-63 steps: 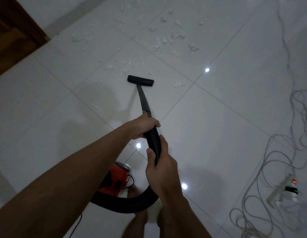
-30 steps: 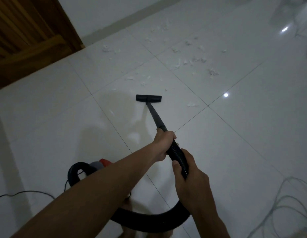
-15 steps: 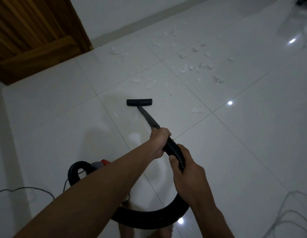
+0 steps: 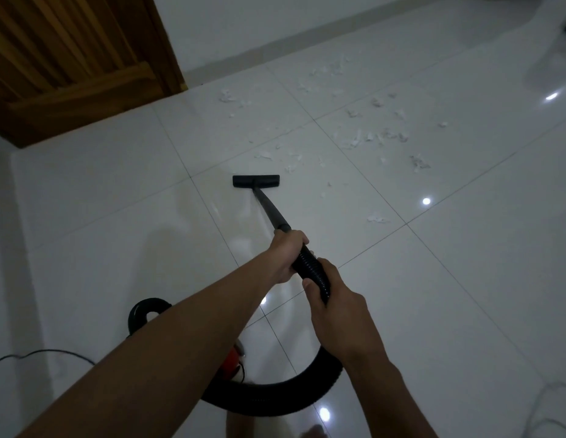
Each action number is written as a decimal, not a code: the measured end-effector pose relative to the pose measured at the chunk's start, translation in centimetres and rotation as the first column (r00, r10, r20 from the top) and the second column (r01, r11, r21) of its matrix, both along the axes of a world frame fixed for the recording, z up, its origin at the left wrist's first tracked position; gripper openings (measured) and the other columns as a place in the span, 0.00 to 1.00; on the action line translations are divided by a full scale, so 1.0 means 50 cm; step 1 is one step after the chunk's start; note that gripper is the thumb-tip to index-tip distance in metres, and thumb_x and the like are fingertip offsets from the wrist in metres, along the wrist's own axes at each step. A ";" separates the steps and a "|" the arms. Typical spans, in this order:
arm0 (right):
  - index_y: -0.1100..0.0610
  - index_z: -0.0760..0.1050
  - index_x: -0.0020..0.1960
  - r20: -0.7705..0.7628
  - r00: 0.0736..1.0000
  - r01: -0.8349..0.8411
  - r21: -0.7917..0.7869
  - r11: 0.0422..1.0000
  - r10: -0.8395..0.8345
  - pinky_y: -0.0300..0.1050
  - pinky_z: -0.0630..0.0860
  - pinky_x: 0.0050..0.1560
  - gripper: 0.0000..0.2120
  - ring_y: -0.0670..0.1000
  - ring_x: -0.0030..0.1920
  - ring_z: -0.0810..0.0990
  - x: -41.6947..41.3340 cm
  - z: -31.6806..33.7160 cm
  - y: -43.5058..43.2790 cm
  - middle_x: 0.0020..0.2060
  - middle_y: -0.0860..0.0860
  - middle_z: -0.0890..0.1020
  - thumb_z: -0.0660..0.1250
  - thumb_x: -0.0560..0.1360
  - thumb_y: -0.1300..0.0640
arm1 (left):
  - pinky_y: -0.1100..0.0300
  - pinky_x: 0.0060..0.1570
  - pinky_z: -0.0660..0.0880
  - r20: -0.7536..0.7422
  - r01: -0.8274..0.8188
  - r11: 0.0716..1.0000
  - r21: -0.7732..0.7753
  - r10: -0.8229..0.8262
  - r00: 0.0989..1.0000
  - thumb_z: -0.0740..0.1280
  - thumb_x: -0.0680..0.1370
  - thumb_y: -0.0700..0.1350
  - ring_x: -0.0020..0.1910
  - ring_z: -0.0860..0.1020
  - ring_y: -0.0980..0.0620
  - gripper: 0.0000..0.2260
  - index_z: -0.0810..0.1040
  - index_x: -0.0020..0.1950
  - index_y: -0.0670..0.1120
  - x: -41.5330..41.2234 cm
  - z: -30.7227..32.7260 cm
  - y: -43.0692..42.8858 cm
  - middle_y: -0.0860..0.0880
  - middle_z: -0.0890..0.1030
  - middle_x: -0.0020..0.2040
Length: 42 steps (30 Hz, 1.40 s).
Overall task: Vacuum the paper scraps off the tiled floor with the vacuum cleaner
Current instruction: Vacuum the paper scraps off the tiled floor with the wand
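Note:
White paper scraps lie scattered over the glossy white tiled floor, mostly beyond and to the right of the black floor nozzle. The nozzle sits flat on the tile at the end of a black wand. My left hand grips the wand where it meets the ribbed hose. Just behind it, my right hand grips the ribbed black hose. The hose loops down under my arms to the red vacuum body, mostly hidden by my left forearm.
A wooden door stands at the back left beside a white wall with a grey skirting. A thin black cord trails on the floor at lower left. Pale cables lie at the lower right corner. One lone scrap lies right of the wand.
The view has swung left and up, bringing in the door and dropping the cables out. The nozzle has slid forward, now close to the nearest scraps. Both hands keep their grip.

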State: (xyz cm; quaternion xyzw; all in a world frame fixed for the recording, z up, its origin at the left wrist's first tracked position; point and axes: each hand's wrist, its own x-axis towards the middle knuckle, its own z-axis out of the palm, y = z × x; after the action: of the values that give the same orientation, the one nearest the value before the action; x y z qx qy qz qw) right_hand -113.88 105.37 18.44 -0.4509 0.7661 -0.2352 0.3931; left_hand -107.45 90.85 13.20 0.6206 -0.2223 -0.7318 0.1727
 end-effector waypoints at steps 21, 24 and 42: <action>0.44 0.59 0.77 -0.080 0.997 0.015 -0.030 0.999 -0.017 0.47 0.81 0.46 0.23 0.46 0.42 0.81 0.096 -0.052 -0.260 0.43 0.45 0.81 0.56 0.83 0.44 | 0.53 0.45 0.80 -0.035 0.087 0.996 0.012 -0.087 0.996 0.61 0.78 0.37 0.37 0.78 0.47 0.21 0.61 0.69 0.45 0.074 -0.050 -0.273 0.40 0.76 0.44; 0.43 0.58 0.77 -0.096 0.995 0.001 -0.029 1.000 -0.003 0.49 0.81 0.47 0.23 0.48 0.43 0.82 0.078 -0.055 -0.297 0.45 0.47 0.81 0.55 0.83 0.44 | 0.54 0.41 0.80 -0.033 0.081 0.997 0.013 -0.081 0.996 0.61 0.77 0.37 0.37 0.79 0.47 0.21 0.61 0.69 0.44 0.061 -0.048 -0.308 0.41 0.76 0.43; 0.44 0.55 0.79 -0.106 0.990 -0.090 0.008 0.996 0.090 0.47 0.81 0.52 0.25 0.51 0.49 0.83 -0.056 -0.083 -0.533 0.52 0.50 0.83 0.55 0.83 0.44 | 0.56 0.35 0.78 0.053 -0.038 0.999 -0.003 0.038 0.998 0.61 0.80 0.38 0.34 0.78 0.50 0.18 0.64 0.69 0.44 -0.054 -0.056 -0.522 0.43 0.76 0.43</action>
State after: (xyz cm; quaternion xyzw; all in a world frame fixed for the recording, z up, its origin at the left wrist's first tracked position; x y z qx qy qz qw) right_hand -116.69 78.70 14.28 -0.4961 0.7652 -0.1916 0.3628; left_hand -110.17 64.74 10.38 0.6436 -0.2156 -0.7116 0.1813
